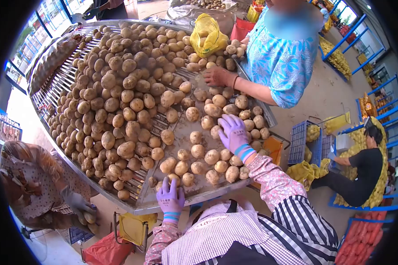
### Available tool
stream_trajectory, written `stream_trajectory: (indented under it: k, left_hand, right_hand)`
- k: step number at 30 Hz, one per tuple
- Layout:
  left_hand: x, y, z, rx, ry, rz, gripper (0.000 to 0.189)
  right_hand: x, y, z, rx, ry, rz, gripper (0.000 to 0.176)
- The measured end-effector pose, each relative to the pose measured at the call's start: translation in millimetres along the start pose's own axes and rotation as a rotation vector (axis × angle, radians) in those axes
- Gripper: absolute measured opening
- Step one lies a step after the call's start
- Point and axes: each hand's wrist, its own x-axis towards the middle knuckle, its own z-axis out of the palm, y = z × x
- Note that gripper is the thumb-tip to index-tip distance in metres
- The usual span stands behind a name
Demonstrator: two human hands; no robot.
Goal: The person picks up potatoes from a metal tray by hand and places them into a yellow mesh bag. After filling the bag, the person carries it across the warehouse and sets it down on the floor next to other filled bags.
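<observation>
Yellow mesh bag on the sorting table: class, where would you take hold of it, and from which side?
I'd pinch the raised upper folds of the yellow mesh bag, coming from above: they stand up above the potatoes, which crowd its lower edge and leave fingers little room there.

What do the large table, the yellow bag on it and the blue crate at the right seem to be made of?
Table: metal, probably steel, from its dull grey sheet and shinier rim.
Yellow bag: flexible plastic netting, most likely, from its mesh and soft folds.
Blue crate: apparently rigid plastic, from its even colour and gridded sides.
</observation>
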Motion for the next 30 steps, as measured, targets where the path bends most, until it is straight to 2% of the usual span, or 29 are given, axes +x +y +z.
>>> stream_trajectory:
  k: [2, 4, 8, 9, 11, 13, 14, 15, 16, 17, 18, 19, 20, 21, 22, 23, 25, 26, 28, 29, 30]
  left_hand:
    - [0.1, 2.8, -1.8, -0.012, -0.038, -0.029, 0.05]
    - [0.2, 3.5, -1.5, -0.019, -0.077, -0.051, 0.049]
    - [2.5, 4.6, 0.7, -0.001, -0.034, -0.01, 0.048]
    - [3.4, 7.5, -2.5, -0.018, -0.058, -0.047, 0.048]
    - [1.6, 6.6, -3.4, -0.036, -0.088, -0.075, 0.047]
    - [3.9, -3.0, 0.7, -0.226, 0.054, -0.055, 0.04]
    - [7.0, -5.3, 0.8, -0.23, 0.053, -0.045, 0.04]
    - [9.7, -6.3, 1.0, -0.574, 0.014, -0.227, 0.037]
    - [10.5, -5.6, 0.8, -0.917, -0.033, -0.414, 0.034]
    - [24.6, 3.8, -10.0, -1.126, -0.098, -0.445, 0.039]
    - [39.3, 24.7, -25.7, -1.401, -0.11, -0.624, 0.045]
    - [43.4, 23.8, -15.9, -1.723, -0.116, -0.739, 0.047]
    - [47.9, 22.4, -6.7, -2.044, -0.121, -0.851, 0.049]
    - [48.6, 19.1, -1.9, -2.043, -0.128, -0.848, 0.049]
    - [48.2, 15.3, 1.7, -2.105, -0.199, -0.945, 0.048]
    - [47.5, 13.4, 4.3, -2.164, -0.273, -1.042, 0.047]
    - [35.6, 11.3, 5.9, -2.093, -0.289, -1.022, 0.045]
    - [27.7, 9.8, 6.3, -2.025, -0.298, -1.004, 0.044]
    - [15.0, 5.8, 8.2, -2.041, -0.279, -1.049, 0.041]
    - [8.4, 3.0, 8.8, -2.08, -0.272, -1.09, 0.04]
    - [3.5, 2.3, 10.2, -2.121, -0.264, -1.129, 0.04]
  right_hand:
    - [38.5, -23.0, 10.3, 0.049, 0.089, -0.178, 0.047]
    - [74.6, -41.9, 35.1, 0.151, -0.016, -0.162, 0.045]
    - [103.0, -78.3, 62.9, 0.008, -0.273, 0.043, 0.035]
    - [100.9, -83.5, 71.4, -0.049, -0.339, 0.012, 0.035]
    - [79.2, -89.8, 82.9, 0.092, -0.265, 0.046, 0.035]
    - [58.0, -95.5, 83.0, 0.382, -0.131, 0.049, 0.035]
    - [46.5, -100.7, 78.2, 0.554, -0.068, 0.049, 0.035]
    - [36.3, -111.7, 68.0, 0.687, -0.084, 0.123, 0.034]
    - [25.0, -124.4, 57.4, 0.758, -0.058, 0.101, 0.03]
    - [15.8, -140.3, 33.5, 0.832, -0.145, 0.108, 0.028]
    - [4.3, -148.4, 31.3, 0.967, -0.077, -0.037, 0.026]
    - [-4.9, -152.6, 11.6, 1.122, -0.345, -0.045, 0.025]
    - [-11.1, -158.9, 15.6, 0.956, -0.429, -0.115, 0.025]
    - [-17.5, -157.1, 18.3, 0.89, -0.386, -0.22, 0.025]
    - [-22.3, -151.9, 21.2, 0.821, -0.342, -0.322, 0.025]
    - [-24.2, -141.6, 24.6, 0.819, -0.337, -0.319, 0.025]
    - [-28.3, -110.9, 24.4, 0.658, -0.083, -0.211, 0.027]
    - [-31.6, -89.6, 16.1, 0.539, -0.053, -0.162, 0.026]
    - [-45.2, -42.6, -0.1, 0.128, 0.081, -0.071, 0.032]
    - [-50.9, -24.0, -11.4, -0.025, 0.052, 0.077, 0.039]
    - [-61.5, -3.9, -24.2, -0.033, -0.04, 0.178, 0.044]
